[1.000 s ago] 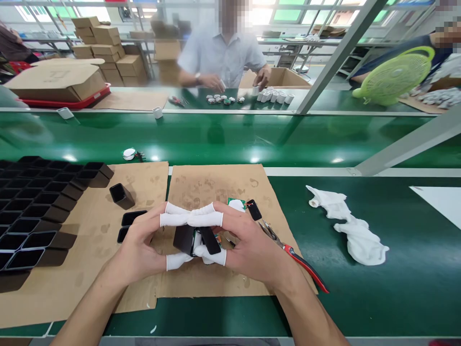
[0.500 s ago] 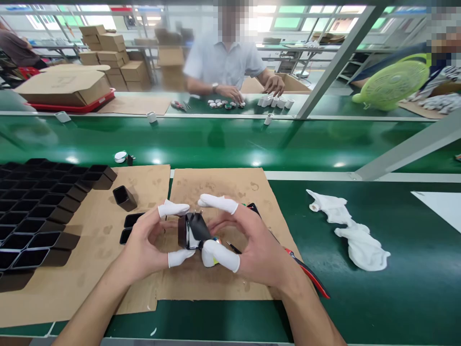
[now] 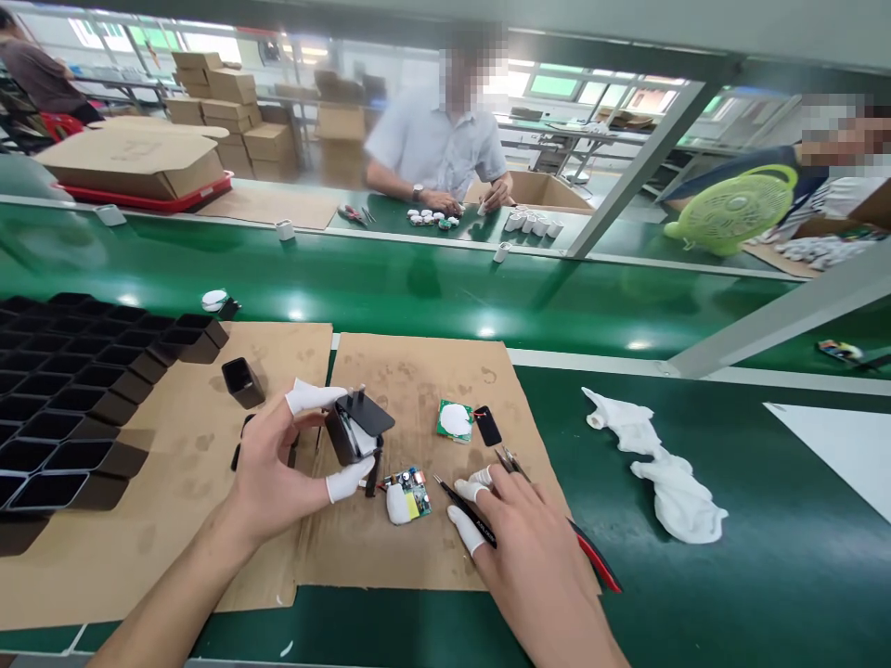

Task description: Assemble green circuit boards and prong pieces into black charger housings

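My left hand (image 3: 278,468), with white finger cots on thumb and forefinger, pinches a small black housing (image 3: 352,431) whose lid stands tilted open on top. It holds the housing just above the cardboard mat (image 3: 410,371). My right hand (image 3: 515,543) lies flat on the mat to the right, fingers stretched, with its cot-covered fingertips touching black tweezers (image 3: 465,508). A small green circuit board (image 3: 412,490) with a white part lies between the two hands. Nothing is gripped in the right hand.
A green board with a white disc (image 3: 456,420) and a small black piece (image 3: 487,425) lie further back. Red-handled cutters (image 3: 591,557) sit under my right wrist and white cloth gloves (image 3: 658,473) lie right. Trays of black housings (image 3: 70,390) fill the left. A person works across the green conveyor (image 3: 418,278).
My right hand let go of the housing and dropped to the mat by the tweezers. The circuit board now lies on the mat. My left hand alone keeps the housing.
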A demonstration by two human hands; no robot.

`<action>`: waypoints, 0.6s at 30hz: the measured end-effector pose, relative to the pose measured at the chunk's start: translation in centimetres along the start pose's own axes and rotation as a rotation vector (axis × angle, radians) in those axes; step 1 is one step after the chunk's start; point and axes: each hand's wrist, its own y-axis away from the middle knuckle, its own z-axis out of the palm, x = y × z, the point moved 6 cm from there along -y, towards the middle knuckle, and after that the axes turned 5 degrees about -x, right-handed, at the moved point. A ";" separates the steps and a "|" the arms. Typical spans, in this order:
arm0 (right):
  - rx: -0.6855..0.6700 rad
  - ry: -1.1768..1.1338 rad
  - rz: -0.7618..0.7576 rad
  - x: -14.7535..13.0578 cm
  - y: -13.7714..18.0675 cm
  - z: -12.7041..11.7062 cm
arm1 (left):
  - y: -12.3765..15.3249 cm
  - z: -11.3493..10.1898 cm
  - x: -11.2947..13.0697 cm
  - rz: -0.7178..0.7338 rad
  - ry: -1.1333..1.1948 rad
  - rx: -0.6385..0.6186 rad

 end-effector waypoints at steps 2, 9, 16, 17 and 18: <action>0.055 -0.052 0.019 0.3 1.4 1.4 | 0.2 0.2 0.5 0.070 -0.014 -0.018; 0.331 -0.693 0.065 -1.2 3.7 -1.4 | 0.4 1.3 3.5 0.303 -0.191 -0.101; 0.314 -0.806 -0.043 -4.1 4.3 -2.5 | 1.8 1.4 4.4 0.503 -0.371 -0.091; 0.308 -0.810 -0.054 -4.1 4.2 -2.3 | 2.0 1.2 4.0 0.478 -0.364 -0.097; 0.305 -0.810 -0.063 -4.1 4.1 -2.3 | 2.1 1.0 3.3 0.421 -0.341 -0.111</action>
